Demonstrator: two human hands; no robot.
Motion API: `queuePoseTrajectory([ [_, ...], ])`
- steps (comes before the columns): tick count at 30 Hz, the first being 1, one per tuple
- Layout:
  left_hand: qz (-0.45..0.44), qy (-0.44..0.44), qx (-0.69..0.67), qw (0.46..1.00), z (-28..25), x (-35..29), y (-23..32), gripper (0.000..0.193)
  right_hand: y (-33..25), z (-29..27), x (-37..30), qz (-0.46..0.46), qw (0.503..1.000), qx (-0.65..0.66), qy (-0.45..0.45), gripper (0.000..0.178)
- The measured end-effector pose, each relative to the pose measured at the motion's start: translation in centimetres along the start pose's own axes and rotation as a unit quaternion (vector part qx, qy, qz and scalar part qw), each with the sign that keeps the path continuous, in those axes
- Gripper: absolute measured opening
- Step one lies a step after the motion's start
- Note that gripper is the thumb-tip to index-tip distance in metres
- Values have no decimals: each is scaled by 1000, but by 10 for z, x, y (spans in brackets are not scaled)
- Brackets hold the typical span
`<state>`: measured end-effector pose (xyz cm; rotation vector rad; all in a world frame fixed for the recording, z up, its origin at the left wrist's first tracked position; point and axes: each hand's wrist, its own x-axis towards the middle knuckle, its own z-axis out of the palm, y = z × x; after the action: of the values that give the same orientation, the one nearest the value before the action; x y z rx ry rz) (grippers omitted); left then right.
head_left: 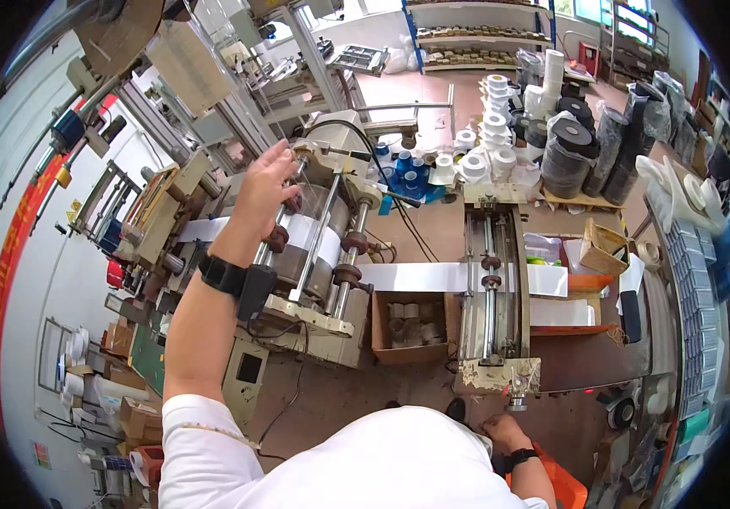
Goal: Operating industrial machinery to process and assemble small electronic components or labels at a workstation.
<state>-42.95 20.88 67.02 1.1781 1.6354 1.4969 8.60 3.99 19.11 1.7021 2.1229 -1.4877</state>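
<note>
Your left hand (265, 188) reaches up with fingers spread open, resting against the roller machine (318, 254) above the white paper web (314, 236); its fingertips are hidden behind the machine's top. Your right hand (501, 429) sits low by the near edge of the second roller frame (492, 288), at a small metal knob (515, 399); your shirt cuts it off, so you cannot tell whether it is closed. You wear two black wristbands, one per arm. One cardboard box (407, 327) sits between the two machines; its contents are too small to count.
</note>
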Motion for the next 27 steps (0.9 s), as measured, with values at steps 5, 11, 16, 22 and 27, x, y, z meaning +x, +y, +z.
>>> queuePoseTrajectory([
  [5, 5, 3, -11, 1000, -10, 3, -19, 51, -3, -1, -1, 7, 1000, 24, 2, 37],
  [11, 23, -2, -56, 998, -18, -5, -27, 52, -13, -7, -7, 14, 1000, 16, -15, 34],
  [16, 81, 97, -3, 992, -15, -6, -29, 30, 16, 13, 11, -25, 999, -16, -21, 32],
  [22, 91, 101, 25, 990, -11, -10, -20, 19, 26, 16, 19, -73, 995, -58, -25, 34],
  [27, 106, 121, 50, 986, -12, -6, -23, 14, -62, -51, -31, -52, 977, -174, -110, 38],
])
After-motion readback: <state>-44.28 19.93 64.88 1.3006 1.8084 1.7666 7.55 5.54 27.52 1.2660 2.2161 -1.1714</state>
